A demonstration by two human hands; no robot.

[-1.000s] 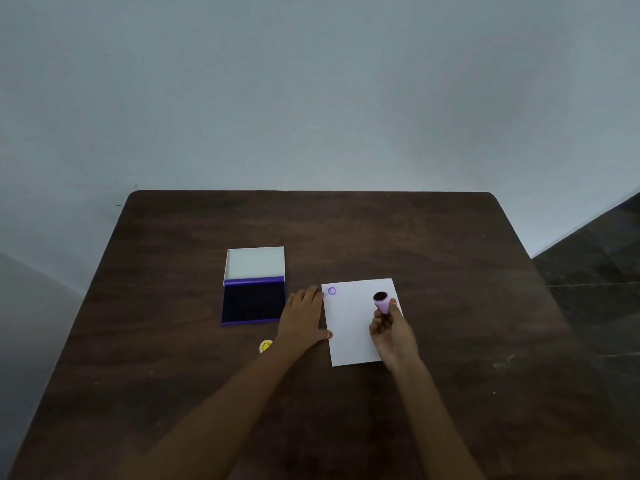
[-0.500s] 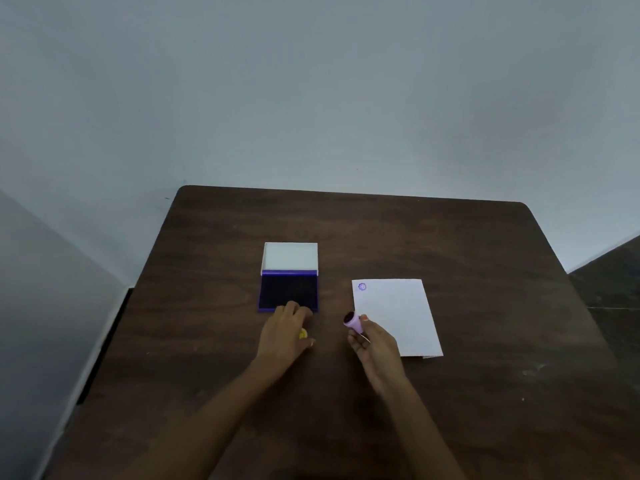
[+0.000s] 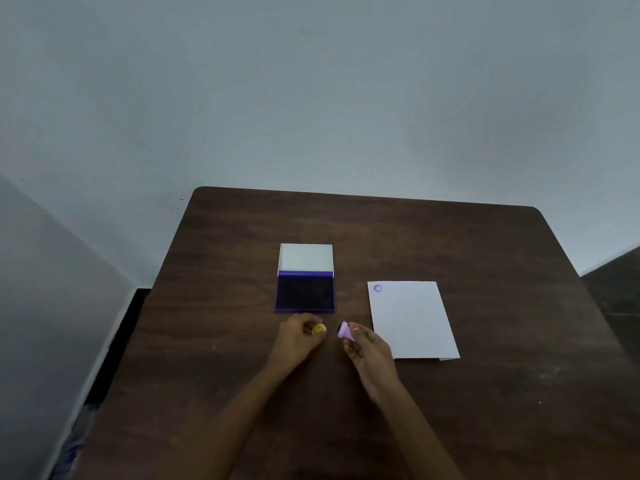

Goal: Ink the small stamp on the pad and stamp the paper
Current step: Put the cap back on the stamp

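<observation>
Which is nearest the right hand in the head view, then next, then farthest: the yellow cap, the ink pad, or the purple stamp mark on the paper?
From the right hand, which holds the pink stamp:
1. Yellow cap, just to its left, in the left hand.
2. Purple stamp mark, ahead, at the paper's far left corner.
3. Ink pad, ahead and left, lid open.

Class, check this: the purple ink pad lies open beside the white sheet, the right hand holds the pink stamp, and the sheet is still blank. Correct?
Not quite. The head view shows the white paper sheet already bears one purple stamp mark in its far left corner. The open purple ink pad and the right hand holding the small pink stamp are as stated.
</observation>
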